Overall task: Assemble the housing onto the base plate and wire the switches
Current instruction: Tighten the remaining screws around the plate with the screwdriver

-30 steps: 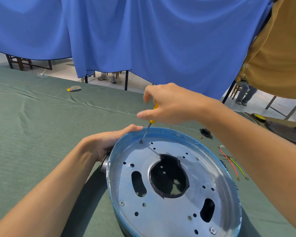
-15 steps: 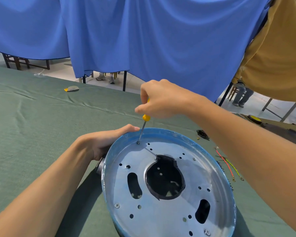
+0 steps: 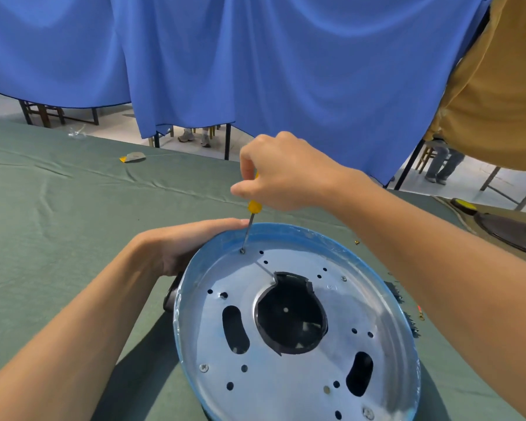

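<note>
On the green bench (image 3: 58, 223) the left hand (image 3: 176, 247) curls its fingers (image 3: 213, 225) round the far-left rim of the one round base plate (image 3: 286, 387), where the right hand (image 3: 286, 174), fingers (image 3: 246, 168) pinching, stands one yellow-handled screwdriver (image 3: 253, 207) tip-down on a screw (image 3: 242, 251).

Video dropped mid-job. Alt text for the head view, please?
The right hand grips a yellow-handled screwdriver nearly upright, its tip on a screw near the far edge of a round metal plate. The left hand holds the plate's rim on that side. The plate lies on a green tablecloth.
</note>
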Tool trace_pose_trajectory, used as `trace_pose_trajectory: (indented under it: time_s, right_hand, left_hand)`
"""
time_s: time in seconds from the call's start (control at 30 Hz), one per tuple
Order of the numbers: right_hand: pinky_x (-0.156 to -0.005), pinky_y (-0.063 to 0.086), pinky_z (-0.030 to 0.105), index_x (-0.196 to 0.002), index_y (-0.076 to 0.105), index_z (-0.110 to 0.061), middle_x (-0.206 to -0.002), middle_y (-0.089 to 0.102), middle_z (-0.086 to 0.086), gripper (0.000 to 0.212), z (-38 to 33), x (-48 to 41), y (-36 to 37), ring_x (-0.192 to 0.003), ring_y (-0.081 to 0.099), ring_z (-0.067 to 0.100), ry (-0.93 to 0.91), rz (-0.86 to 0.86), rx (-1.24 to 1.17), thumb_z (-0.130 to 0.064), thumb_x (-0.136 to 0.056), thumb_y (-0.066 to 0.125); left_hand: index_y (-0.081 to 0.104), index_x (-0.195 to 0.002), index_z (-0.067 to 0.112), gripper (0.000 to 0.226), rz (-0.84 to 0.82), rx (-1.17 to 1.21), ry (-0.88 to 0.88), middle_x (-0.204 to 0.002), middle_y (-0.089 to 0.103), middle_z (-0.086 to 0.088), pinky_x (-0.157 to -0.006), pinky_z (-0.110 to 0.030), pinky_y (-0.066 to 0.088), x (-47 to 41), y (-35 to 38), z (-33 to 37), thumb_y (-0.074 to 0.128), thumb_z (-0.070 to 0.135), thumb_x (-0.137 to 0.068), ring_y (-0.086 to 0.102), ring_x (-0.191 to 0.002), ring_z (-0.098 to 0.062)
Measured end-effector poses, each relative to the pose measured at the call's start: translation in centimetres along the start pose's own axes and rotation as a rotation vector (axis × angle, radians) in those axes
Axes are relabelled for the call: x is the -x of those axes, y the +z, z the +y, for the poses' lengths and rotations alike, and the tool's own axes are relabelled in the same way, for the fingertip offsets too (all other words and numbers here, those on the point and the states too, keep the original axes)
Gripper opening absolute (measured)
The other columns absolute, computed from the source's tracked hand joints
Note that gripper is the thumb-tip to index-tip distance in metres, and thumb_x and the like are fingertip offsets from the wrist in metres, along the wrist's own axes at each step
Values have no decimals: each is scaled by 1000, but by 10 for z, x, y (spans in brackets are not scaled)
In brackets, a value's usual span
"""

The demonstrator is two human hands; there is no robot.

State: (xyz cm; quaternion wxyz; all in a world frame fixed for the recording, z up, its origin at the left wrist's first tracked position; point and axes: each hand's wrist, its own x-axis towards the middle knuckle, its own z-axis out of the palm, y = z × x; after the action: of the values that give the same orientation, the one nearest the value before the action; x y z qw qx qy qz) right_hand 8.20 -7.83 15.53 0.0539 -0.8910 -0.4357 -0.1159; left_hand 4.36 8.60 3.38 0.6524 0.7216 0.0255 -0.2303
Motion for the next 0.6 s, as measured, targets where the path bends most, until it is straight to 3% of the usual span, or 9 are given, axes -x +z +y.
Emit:
trace_pose_trajectory:
  time_s: [0.23,0.33,0.43,0.5,0.6]
  right_hand:
    - [-61,39,33,-84,58,-21,-93,60,3,23,5,-1,11,-85,56,26,-2,-6,-48,-43,-86,62]
    - [-62,39,34,-84,58,-21,-88,57,1,23,2,-1,12,-87,56,27,-12,-31,-40,-44,-85,62]
    - [-67,43,36,-87,60,-19,-93,60,3,23,0,-2,16,-91,56,29,-26,-26,-21,-42,-86,61]
    - [-66,42,36,-86,58,-18,-93,59,3,22,0,-3,15,-91,55,29,-22,-21,-15,-41,-86,61]
    - [-66,45,35,-79,52,-23,-91,57,3,17,-1,-4,13,-93,54,28,-10,-43,-5,-35,-84,63]
  left_hand:
    - [80,-84,28,47,90,-111,-85,-86,75,-3,-60,-24,54,6,7,7,58,67,-73,69,-69,-15]
    - [80,-89,25,49,227,-272,-117,-91,77,0,-84,-34,53,8,10,11,55,68,-82,72,-79,-15]
    - [71,-112,20,56,321,-383,-133,-112,72,-3,-106,-43,41,9,14,12,52,67,-87,66,-105,-22]
    - [72,-109,14,54,366,-381,-91,-107,73,-10,-103,-47,46,10,18,13,55,61,-89,66,-101,-24]
    - [77,-90,14,27,491,-385,160,-95,73,-14,-87,-39,52,11,22,13,64,38,-92,66,-85,-21]
